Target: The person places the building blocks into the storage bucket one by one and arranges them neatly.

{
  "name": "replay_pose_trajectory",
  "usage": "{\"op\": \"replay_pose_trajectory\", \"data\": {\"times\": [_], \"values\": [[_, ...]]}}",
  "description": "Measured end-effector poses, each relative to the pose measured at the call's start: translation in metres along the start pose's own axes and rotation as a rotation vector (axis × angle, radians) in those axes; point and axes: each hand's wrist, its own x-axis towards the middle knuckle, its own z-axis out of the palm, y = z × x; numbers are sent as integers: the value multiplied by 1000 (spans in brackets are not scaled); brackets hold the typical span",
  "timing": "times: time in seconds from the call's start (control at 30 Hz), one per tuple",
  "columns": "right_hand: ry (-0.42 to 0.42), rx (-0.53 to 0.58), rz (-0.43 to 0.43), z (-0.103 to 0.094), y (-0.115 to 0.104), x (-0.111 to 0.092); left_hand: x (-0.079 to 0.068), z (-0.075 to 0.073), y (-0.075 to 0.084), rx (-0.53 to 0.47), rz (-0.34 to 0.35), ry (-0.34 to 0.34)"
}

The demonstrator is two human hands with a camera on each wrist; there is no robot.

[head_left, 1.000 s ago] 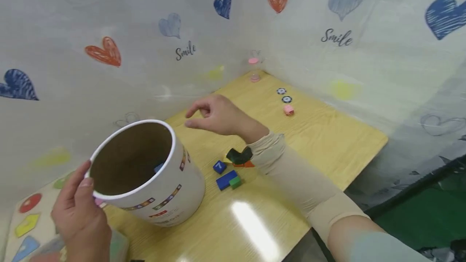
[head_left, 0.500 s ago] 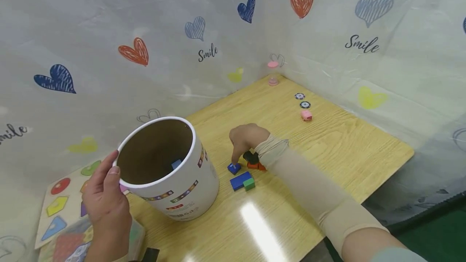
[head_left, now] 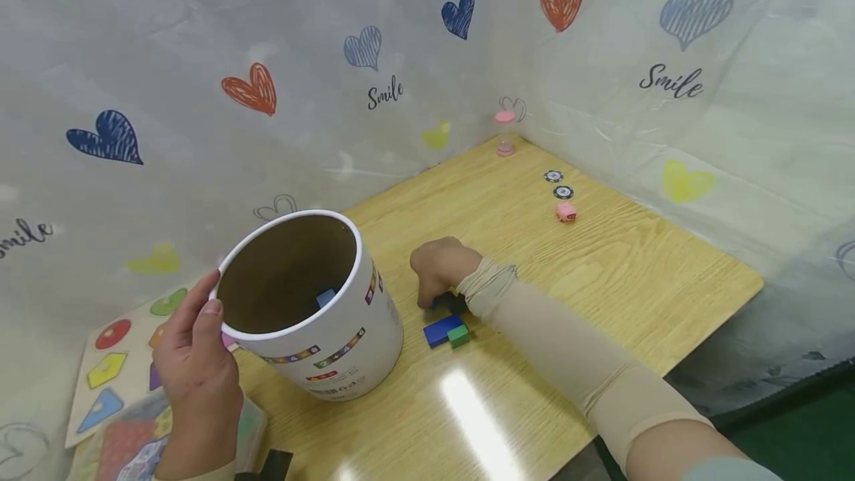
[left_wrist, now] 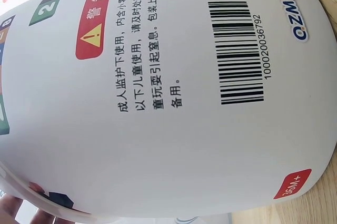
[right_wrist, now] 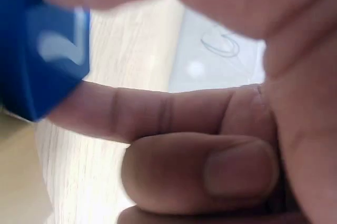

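Note:
My left hand (head_left: 197, 370) holds the rim of a white cardboard bucket (head_left: 347, 362), which stands slightly tilted toward me on the table. A light-blue block (head_left: 325, 297) shows inside it. To the bucket's right, my right hand (head_left: 442, 266) is low over the tabletop. In the right wrist view its thumb and index finger pinch a blue number block (right_wrist: 42, 50) with a white mark; the other fingers are curled. Nearest to that hand lie a blue rectangular block (head_left: 439, 331), a small green block (head_left: 459, 335) and a dark green piece (head_left: 456, 304), partly hidden by the wrist.
Farther back are two poker chips (head_left: 563, 192), a pink toy (head_left: 565, 211) and a clear pink-capped container (head_left: 505, 136). A shape puzzle board (head_left: 79, 384) and a clear plastic box (head_left: 252, 429) lie at left. Patterned sheeting (head_left: 294, 132) walls the back of the table (head_left: 601, 266).
My right hand has come down from beside the bucket's rim to the blocks and taken hold of the blue number block. The left hand keeps its grip on the rim.

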Motion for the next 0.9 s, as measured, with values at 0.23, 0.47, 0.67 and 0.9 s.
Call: {"op": "replay_pose_trajectory", "data": {"times": [0.23, 0.47, 0.67, 0.9], "values": [[190, 127, -65, -19, 12, -4, -1, -1, -1, -17, 18, -2], [465, 381, -114, -43, 20, -19, 0, -2, 1, -38, 47, -40], [672, 575, -242, -50, 15, -32, 0, -1, 1, -52, 50, -29], [832, 998, -535, -54, -2, -50, 1, -2, 1, -41, 50, -31]]}}
